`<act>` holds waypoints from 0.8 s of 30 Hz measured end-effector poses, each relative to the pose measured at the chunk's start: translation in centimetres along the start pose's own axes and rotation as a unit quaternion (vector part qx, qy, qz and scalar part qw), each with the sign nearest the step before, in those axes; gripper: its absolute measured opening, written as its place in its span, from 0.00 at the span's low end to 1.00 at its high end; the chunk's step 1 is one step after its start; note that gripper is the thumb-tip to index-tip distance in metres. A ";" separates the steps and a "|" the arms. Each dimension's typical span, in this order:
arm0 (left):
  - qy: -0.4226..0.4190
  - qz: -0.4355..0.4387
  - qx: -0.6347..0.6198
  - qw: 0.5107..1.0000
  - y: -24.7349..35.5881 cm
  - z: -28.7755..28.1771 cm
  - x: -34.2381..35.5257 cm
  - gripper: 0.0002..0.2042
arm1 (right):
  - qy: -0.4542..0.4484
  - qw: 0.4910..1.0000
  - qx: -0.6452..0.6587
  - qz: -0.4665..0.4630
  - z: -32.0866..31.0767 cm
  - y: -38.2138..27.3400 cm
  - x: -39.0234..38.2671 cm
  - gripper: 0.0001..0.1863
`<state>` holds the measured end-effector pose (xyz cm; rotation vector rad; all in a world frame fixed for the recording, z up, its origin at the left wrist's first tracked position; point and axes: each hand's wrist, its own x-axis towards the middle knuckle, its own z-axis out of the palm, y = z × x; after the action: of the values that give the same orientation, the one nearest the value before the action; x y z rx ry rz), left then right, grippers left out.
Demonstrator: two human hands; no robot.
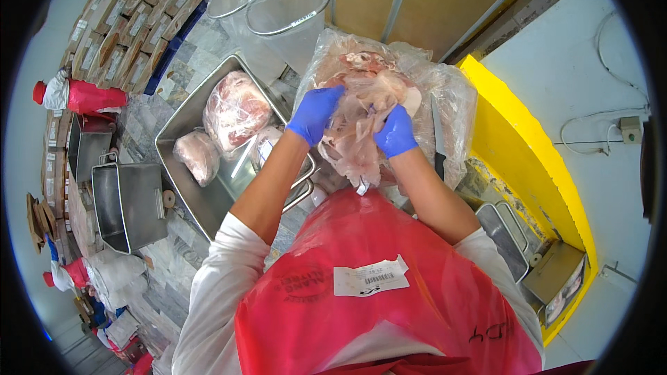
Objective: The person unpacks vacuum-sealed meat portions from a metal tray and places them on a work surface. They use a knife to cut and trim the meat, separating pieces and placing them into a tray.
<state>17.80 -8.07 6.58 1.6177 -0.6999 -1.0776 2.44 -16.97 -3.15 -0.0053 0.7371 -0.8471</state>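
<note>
In front of me, both gloved hands hold a crumpled clear plastic bag [351,146] with pinkish residue on it. My left hand [317,114] is closed on its left side, and my right hand [396,133] pinches its right side. Pale red meat [368,62] shows just beyond my hands, on plastic sheeting [451,90] that covers the work surface. To the right of my right hand lies a knife [439,132], its dark handle toward me. How much meat is inside the bag I cannot tell.
At left stands a metal tub [226,198] with several plastic-wrapped meat pieces [237,111]. Clear bags on hoops [288,17] stand at the back. A yellow barrier [528,146] runs along the right. Metal carts [128,201], stacked boxes [128,21] and other people are farther left.
</note>
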 end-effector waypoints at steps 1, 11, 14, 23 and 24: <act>0.028 0.079 0.037 0.996 -2.0 0.5 0.2 0.13 | 0.040 0.999 -0.007 -0.016 0.6 1.1 -0.5 0.09; 0.047 -0.109 0.132 0.984 -12.1 -4.2 -0.8 0.12 | -0.160 0.898 -0.360 -0.195 -4.9 2.8 3.1 0.12; 0.058 -0.207 0.064 0.975 -12.4 -1.4 -1.8 0.17 | -0.130 0.989 -0.063 0.038 -5.2 2.0 2.1 0.13; -0.097 -0.017 0.299 0.949 -13.0 -0.7 0.3 0.21 | -0.133 0.984 -0.112 0.026 -6.7 0.1 2.6 0.13; -0.128 -0.003 0.316 0.940 -13.2 -0.4 0.6 0.20 | -0.198 0.975 -0.088 0.048 -8.8 -0.7 3.8 0.13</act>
<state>17.53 -4.40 -6.09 2.0279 -1.3163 -1.1466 -1.56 -17.58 -11.85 -0.2883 0.4292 -0.6593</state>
